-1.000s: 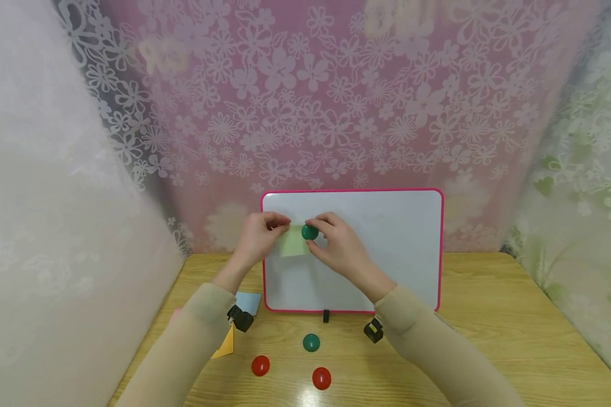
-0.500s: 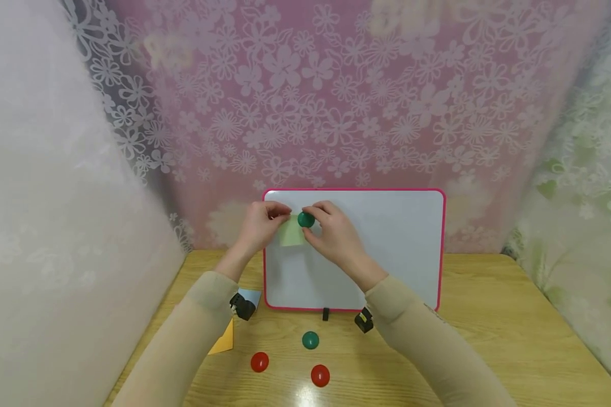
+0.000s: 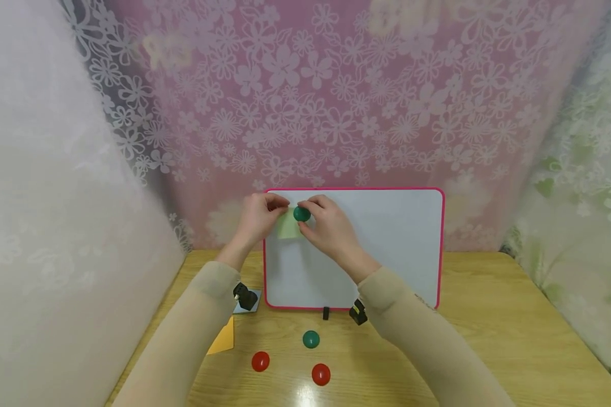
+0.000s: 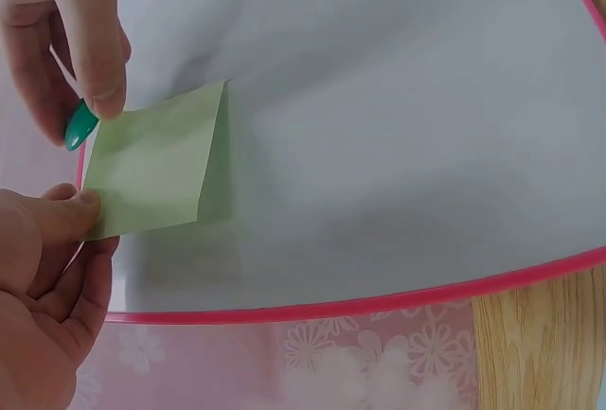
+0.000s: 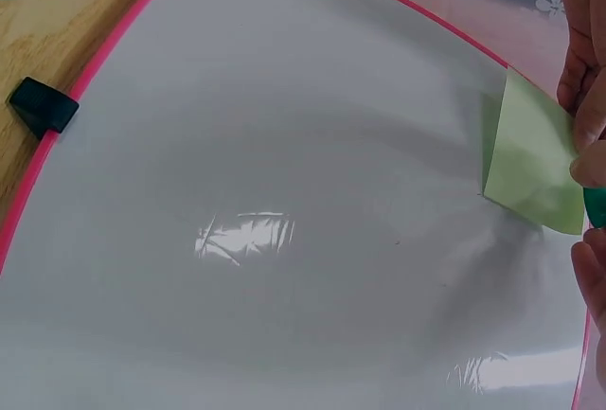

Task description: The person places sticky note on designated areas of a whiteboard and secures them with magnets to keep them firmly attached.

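Note:
My left hand (image 3: 257, 217) pinches a corner of a light green sticky note (image 4: 156, 164) between thumb and fingers. The note lies in front of the upper left part of a whiteboard (image 3: 382, 249) with a pink frame. In the left wrist view its free edge stands a little off the board and casts a shadow. Between the thumb and fingers of my right hand (image 3: 331, 229) is a round green magnet (image 3: 301, 213), beside the note's upper right corner. The right wrist view shows the note (image 5: 535, 154) and only a sliver of the magnet (image 5: 595, 205).
On the wooden table (image 3: 489, 328) before the board lie another green magnet (image 3: 311, 339) and two red ones, left (image 3: 260, 361) and right (image 3: 321, 374). A black clip (image 3: 326, 313) sits at the board's lower edge. Orange paper (image 3: 224, 337) and blue paper (image 3: 254, 302) lie by the left sleeve.
Both hands have moved up and slightly left across the board, carrying the sticky note and the green magnet. The grips look the same. The things on the table have stayed put.

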